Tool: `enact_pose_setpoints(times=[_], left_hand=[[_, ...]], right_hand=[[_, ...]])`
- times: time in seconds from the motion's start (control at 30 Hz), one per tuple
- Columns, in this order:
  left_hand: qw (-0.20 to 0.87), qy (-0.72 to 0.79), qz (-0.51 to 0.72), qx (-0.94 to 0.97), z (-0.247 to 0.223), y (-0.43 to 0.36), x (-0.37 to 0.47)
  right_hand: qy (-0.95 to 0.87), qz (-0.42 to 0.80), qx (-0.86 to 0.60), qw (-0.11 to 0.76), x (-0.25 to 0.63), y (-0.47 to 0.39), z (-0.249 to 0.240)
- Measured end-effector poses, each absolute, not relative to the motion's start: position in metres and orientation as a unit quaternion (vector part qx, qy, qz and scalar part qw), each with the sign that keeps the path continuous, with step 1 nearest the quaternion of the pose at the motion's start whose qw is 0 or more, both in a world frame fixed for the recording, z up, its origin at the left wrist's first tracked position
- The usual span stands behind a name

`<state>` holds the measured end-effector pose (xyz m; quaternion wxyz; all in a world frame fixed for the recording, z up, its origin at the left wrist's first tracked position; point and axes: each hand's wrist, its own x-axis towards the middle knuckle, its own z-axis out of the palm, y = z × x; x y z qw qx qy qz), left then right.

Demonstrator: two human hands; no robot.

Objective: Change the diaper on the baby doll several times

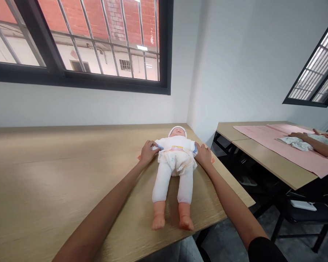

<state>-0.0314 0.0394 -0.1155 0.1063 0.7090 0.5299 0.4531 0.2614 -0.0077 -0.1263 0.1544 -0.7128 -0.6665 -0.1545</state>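
Note:
A baby doll (176, 142) in white clothes and a white cap lies face up on the wooden table, bare feet pointing towards me. Round its hips is a white diaper (177, 160) with a small coloured print at the waist. My left hand (149, 152) is at the doll's side, fingers curled in against a blue-and-white edge that looks like part of the diaper. On the opposite side, my right hand (203, 154) closes on a similar blue edge; its fingertips are partly hidden. Bits of the doll's hands show beyond both of mine.
The light wooden table (57, 182) runs along the wall under a barred window (106, 40). To the right, another table bears a pink mat (284, 145), where another person's arm (314, 143) rests by patterned cloth. A black chair (308, 214) with a white object stands below.

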Motion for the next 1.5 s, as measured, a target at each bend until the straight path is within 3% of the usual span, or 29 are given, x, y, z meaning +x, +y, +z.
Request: enact_pose_setpoints(times=[0.6, 0.93, 1.5], left_hand=[[0.083, 0.528, 0.308, 0.787, -0.097, 0.027, -0.033], [0.011, 0.561, 0.257, 0.787, -0.114, 0.029, -0.011], [-0.070, 0.536, 0.243, 0.806, -0.105, 0.018, -0.017]], right_hand=[[-0.716, -0.111, -0.653, 0.220, 0.260, -0.003, -0.130], [-0.698, -0.087, -0.687, 0.179, 0.253, -0.007, -0.125], [-0.706, -0.110, -0.690, 0.120, 0.257, -0.014, -0.124]])
